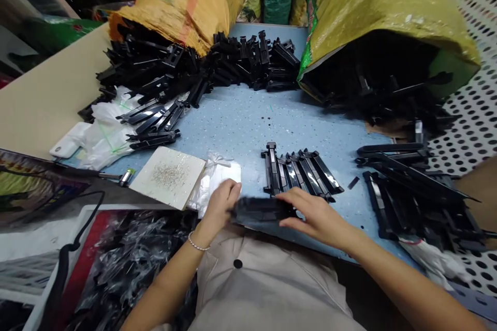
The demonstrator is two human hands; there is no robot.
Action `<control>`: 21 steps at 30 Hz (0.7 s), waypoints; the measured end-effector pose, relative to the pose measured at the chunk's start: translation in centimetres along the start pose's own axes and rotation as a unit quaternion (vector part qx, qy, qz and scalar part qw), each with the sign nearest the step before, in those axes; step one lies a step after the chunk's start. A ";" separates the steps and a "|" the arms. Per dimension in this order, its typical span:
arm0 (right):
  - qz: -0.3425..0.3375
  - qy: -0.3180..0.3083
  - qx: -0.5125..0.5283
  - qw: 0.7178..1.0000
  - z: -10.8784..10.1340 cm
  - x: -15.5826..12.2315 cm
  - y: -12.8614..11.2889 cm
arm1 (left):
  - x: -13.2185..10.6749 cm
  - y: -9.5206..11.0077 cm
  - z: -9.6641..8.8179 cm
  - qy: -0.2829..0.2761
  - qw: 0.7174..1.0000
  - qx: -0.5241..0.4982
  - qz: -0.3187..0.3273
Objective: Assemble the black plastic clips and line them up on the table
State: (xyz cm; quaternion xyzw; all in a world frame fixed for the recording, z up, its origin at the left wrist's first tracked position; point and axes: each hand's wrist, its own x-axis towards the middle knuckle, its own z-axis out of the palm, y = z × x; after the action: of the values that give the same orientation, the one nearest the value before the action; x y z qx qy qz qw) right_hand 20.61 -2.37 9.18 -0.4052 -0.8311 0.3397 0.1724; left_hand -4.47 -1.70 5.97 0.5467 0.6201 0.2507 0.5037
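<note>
Close to my body, over the table's front edge, a stack of black plastic parts (260,210) is blurred by motion. My left hand (222,201) grips its left end. At the right end, my right hand (310,212) has its thumb and fingers closed around the stack. Just beyond my hands lies a row of long black plastic parts (297,170), side by side on the blue table (248,119). To the left of my left hand are thin clear plastic bags (212,176) and a pale square board (166,177) with small specks on it.
A yellow-orange sack (202,0) and an olive-yellow sack (388,5) spill black parts onto the table. More black parts (419,196) are heaped at the right. A screwdriver-like tool (124,177) lies left of the board. Below left, a bin (73,264) holds plastic-wrapped pieces.
</note>
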 end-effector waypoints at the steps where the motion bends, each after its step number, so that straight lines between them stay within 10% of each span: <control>1: 0.041 0.037 0.063 0.996 0.3 0.3 0.4 | 0.4 -0.8 -0.2 0.091 0.990 0.098 0.037; 5: 0.161 0.149 0.354 0.909 2.0 2.4 0.6 | 1.6 -3.4 -0.8 0.158 0.942 0.283 0.087; 13: 0.210 0.145 0.591 0.765 4.9 6.5 -1.6 | 2.2 -5.0 -3.6 0.113 0.991 -0.068 -0.003; 21: 0.227 0.153 0.733 0.622 8.1 11.6 -2.4 | 2.1 -4.8 -3.5 0.130 0.991 -0.044 0.002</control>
State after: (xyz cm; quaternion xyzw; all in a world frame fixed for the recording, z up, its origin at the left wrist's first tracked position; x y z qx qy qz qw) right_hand 7.65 2.26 5.20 -0.3663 -0.1498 0.7983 0.4540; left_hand -9.44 -0.26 2.35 0.4878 0.6674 0.3481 0.4420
